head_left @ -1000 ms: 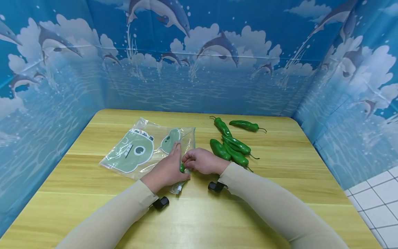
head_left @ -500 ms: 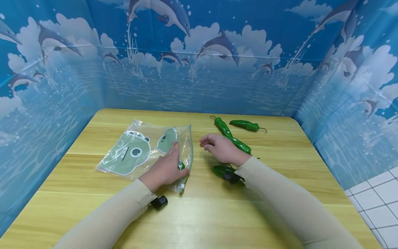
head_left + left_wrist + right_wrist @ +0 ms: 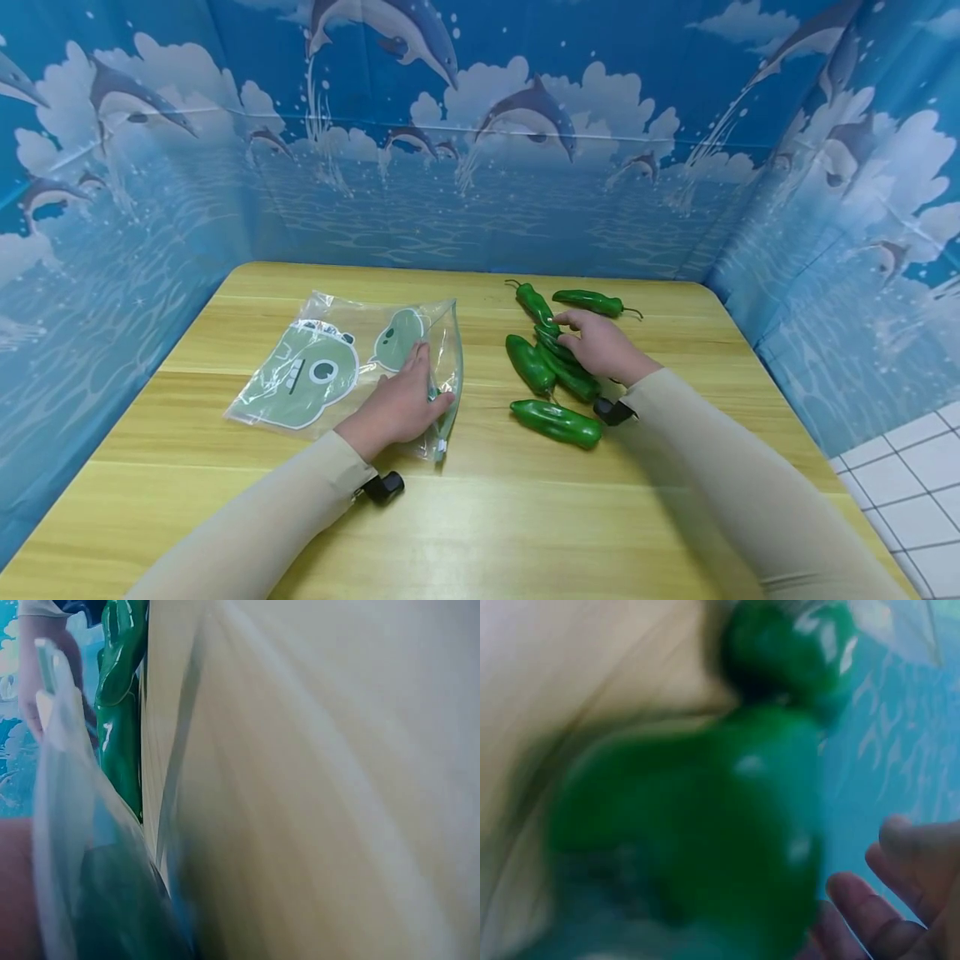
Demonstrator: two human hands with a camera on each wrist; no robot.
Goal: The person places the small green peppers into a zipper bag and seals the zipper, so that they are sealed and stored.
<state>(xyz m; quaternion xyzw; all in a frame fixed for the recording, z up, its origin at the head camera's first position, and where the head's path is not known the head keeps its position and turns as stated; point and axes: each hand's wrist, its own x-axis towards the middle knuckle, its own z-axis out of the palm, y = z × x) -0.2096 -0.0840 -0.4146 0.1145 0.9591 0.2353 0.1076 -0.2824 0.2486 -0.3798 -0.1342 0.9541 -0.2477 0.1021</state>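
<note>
My left hand [image 3: 401, 400] lies on a clear zip bag [image 3: 446, 342] printed with green cartoon figures, its fingers extended and thumb near the mouth edge. Inside the bag, a bit of green pepper shows beside that hand. Over a group of long green chili peppers [image 3: 528, 364] on the right is my right hand [image 3: 600, 343], fingers loosely bent at the pile. In the right wrist view its fingers stand apart, beside a large blurred green pepper [image 3: 697, 832]; no grip on one is visible. The left wrist view catches the bag's edge [image 3: 56, 772] close up.
One green pepper [image 3: 557, 423] lies in front of the pile, and another [image 3: 588, 302] behind it near the table's back edge. The wooden table [image 3: 465, 533] is enclosed by blue dolphin-print curtains [image 3: 480, 208]. White tiles [image 3: 915, 475] show at the lower right.
My right hand has left the bag's mouth and moved right to the peppers. The bag and left hand have shifted slightly left. The front pepper, earlier hidden by the arm, is now visible.
</note>
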